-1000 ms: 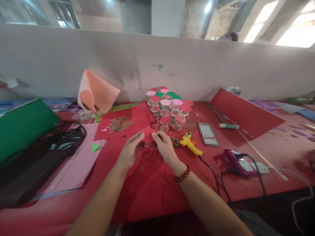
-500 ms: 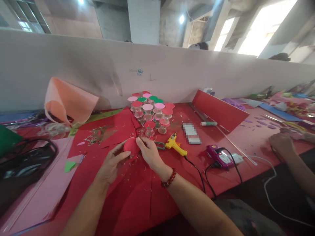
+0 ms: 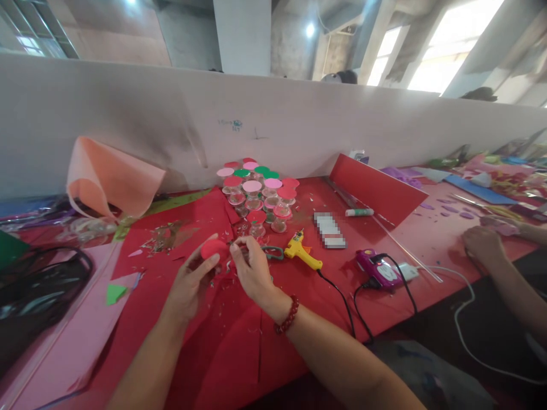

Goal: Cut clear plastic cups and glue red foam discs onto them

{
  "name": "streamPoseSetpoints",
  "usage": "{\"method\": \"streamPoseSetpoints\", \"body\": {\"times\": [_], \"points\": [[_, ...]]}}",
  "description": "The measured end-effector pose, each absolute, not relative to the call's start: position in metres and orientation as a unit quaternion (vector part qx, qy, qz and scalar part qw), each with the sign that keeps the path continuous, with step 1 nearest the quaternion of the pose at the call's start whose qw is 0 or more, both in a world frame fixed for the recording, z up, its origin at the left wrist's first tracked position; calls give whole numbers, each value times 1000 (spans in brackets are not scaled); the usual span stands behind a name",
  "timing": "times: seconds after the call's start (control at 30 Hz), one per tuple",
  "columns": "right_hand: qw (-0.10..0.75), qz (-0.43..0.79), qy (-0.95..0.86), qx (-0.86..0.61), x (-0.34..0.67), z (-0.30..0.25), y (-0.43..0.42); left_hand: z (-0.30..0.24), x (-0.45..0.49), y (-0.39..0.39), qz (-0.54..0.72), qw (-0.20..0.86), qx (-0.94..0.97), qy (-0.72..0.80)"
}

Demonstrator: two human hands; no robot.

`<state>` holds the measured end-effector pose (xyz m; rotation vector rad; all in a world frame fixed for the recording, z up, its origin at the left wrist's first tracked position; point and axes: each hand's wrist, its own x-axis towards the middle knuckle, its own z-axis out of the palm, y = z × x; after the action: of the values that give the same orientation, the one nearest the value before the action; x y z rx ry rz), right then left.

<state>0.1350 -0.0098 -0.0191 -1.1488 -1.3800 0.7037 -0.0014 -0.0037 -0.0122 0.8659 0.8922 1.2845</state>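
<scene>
My left hand pinches a small round red foam disc between thumb and fingers, just above the red sheet on the table. My right hand is closed beside it, its fingers curled at green-handled scissors; whether it grips them is unclear. A red bead bracelet sits on my right wrist. Behind the hands stands a cluster of small clear cups topped with pink, red and green discs.
A yellow glue gun with a black cord lies right of my hands, then a purple device and a glue stick. A peach foam roll is at back left. Another person's hand works at the right.
The view has swung slightly left. The red disc moved left with my left hand, away from my right hand, which now curls down at the scissors.
</scene>
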Motion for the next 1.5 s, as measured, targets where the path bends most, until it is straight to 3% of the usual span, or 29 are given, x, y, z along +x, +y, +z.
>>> {"method": "streamPoseSetpoints", "body": {"times": [0.13,0.27,0.47,0.7,0.97,1.3,1.5], "points": [[546,246,-699,-391,134,-19,-13,-16,-4,-3,549,650,370,374],[511,219,-738,-382,132,-27,-14,-22,-4,-3,534,655,384,373],[535,202,-745,-343,131,-29,-16,-23,-2,-4,548,646,407,341],[582,311,-667,-345,129,-26,-18,-21,2,-9,561,661,396,303],[562,588,-510,-281,124,-26,-12,-10,-1,-8,536,670,392,331],[559,637,-466,-253,127,-28,-9,-15,-2,-2,524,656,396,372],[555,585,-527,-270,128,-28,-9,-12,-1,-5,538,645,410,355]]}}
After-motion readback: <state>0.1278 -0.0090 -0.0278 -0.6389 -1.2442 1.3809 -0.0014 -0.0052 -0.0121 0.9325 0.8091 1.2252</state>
